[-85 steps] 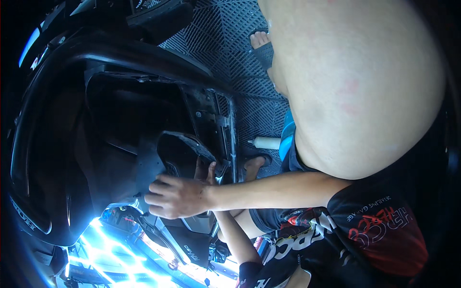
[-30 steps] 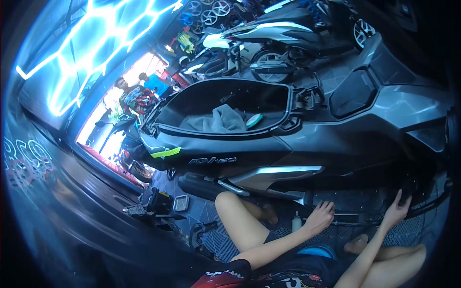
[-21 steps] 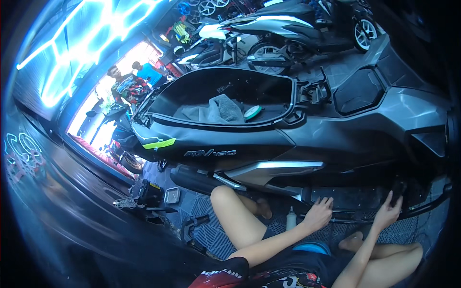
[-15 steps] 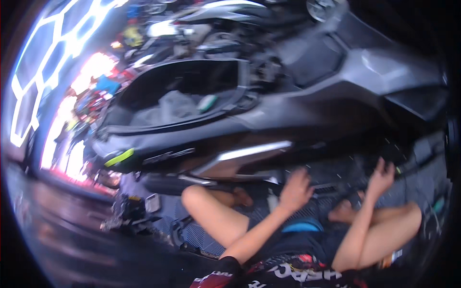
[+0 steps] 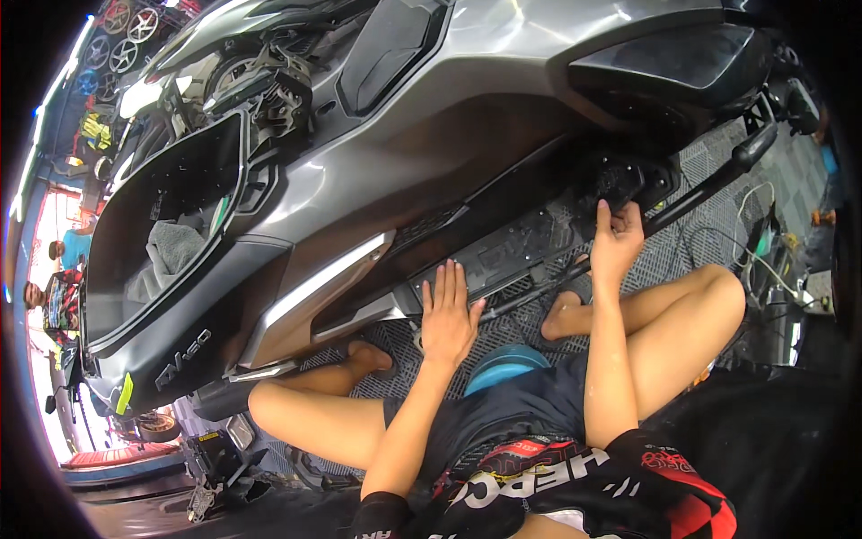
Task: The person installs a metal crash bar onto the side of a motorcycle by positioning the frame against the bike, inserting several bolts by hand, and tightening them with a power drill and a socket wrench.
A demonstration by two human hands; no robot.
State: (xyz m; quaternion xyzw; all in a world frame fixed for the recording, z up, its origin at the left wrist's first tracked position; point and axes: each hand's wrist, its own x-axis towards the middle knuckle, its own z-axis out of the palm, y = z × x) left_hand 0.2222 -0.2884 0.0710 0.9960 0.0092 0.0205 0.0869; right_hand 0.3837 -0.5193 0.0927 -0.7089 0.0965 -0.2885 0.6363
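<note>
A grey and black scooter (image 5: 377, 171) with bronze side panels fills the view in front of me. My left hand (image 5: 449, 319) lies flat, fingers stretched out and together, against the black lower panel (image 5: 503, 260) along the scooter's side. Farther right, my right hand (image 5: 618, 235) is raised with its fingers curled and pinched at a black part (image 5: 628, 180) low on the scooter's front section. What those fingers grip, if anything, is too small or hidden to make out.
I sit low on a blue stool (image 5: 507, 366) over grey grid floor tiles (image 5: 709, 211). At left, the open seat compartment (image 5: 112, 305) holds a grey cloth (image 5: 175, 247). A toolbox-like black case (image 5: 211, 458) stands lower left. Cables (image 5: 763, 269) lie at right; a person (image 5: 58, 305) appears far left.
My view has turned toward the scooter's front. Both hands, earlier raised over my lap, have reached the scooter: the left lies flat on the lower panel, the right pinches at the black front part.
</note>
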